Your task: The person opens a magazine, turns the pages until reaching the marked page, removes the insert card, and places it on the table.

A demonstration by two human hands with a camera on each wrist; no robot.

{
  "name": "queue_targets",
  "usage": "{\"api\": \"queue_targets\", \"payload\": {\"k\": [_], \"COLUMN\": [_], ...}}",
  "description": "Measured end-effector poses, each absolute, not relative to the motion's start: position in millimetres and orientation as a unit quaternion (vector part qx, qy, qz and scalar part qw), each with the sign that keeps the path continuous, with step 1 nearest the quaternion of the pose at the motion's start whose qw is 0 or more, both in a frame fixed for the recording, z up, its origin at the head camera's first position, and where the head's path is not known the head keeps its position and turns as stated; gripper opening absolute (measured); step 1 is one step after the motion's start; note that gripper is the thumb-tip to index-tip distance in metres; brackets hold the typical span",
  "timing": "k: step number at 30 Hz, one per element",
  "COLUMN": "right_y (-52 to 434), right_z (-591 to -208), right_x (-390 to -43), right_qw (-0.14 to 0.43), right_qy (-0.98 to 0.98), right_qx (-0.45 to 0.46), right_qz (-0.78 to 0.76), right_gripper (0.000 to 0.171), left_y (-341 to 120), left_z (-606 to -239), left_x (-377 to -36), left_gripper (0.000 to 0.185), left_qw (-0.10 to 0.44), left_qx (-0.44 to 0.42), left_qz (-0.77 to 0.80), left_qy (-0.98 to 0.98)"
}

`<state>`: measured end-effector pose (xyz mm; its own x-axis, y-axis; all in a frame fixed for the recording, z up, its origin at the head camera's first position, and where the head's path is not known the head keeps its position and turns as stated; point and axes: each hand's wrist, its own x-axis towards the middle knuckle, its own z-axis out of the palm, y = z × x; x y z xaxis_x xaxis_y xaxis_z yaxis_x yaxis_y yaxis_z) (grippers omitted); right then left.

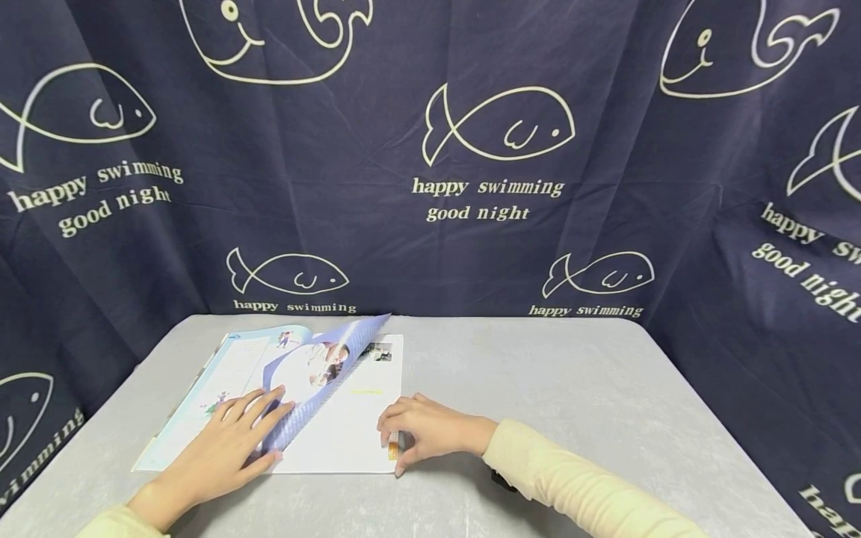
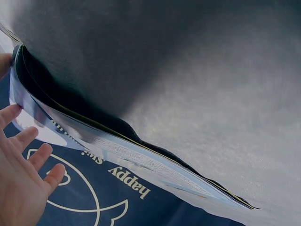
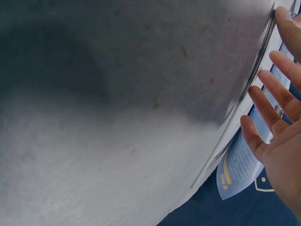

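Observation:
An open thin book (image 1: 343, 441) lies on the left half of the table. One bluish page (image 1: 356, 336) stands curled up, leaning left across the middle with its far corner raised. My left hand (image 1: 232, 433) rests with fingers spread on the left page and the near part of the curled page. At the book's right edge is my right hand (image 1: 430, 430), its fingers bent and touching the page edge, thumb near the lower corner. In the right wrist view, the right hand's fingers (image 3: 265, 110) look spread along that edge, apart from the thumb.
The grey table (image 1: 558, 388) extends right of the book. Behind and beside it hangs a dark blue curtain (image 1: 377, 187) with fish drawings and lettering. A small dark object (image 1: 503, 482) shows under the right wrist.

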<state>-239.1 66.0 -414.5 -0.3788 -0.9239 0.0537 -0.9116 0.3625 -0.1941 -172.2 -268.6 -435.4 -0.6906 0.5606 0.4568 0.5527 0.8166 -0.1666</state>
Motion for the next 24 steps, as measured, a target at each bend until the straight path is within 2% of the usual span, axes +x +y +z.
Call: {"api": "queue_targets", "payload": {"k": [10,24], "right_y": [66.7,68.0], "right_z": [-414.6,-414.1], "right_x": [-238.8,-238.2], "right_qw": [0.029,0.033], "right_qy": [0.822,0.811], "right_qx": [-0.561,-0.575], "right_qz": [-0.092,-0.102], "right_gripper": [0.035,0.024], "left_y": [-266.6,-264.1], "left_z": [-434.0,-432.1], "left_x": [-172.6,-173.2], "left_gripper": [0.066,0.063], "left_qw": [0.25,0.249], "left_qx": [-0.307,-0.31], "left_qz": [0.004,-0.009], "left_qy": [-0.918,-0.917]}}
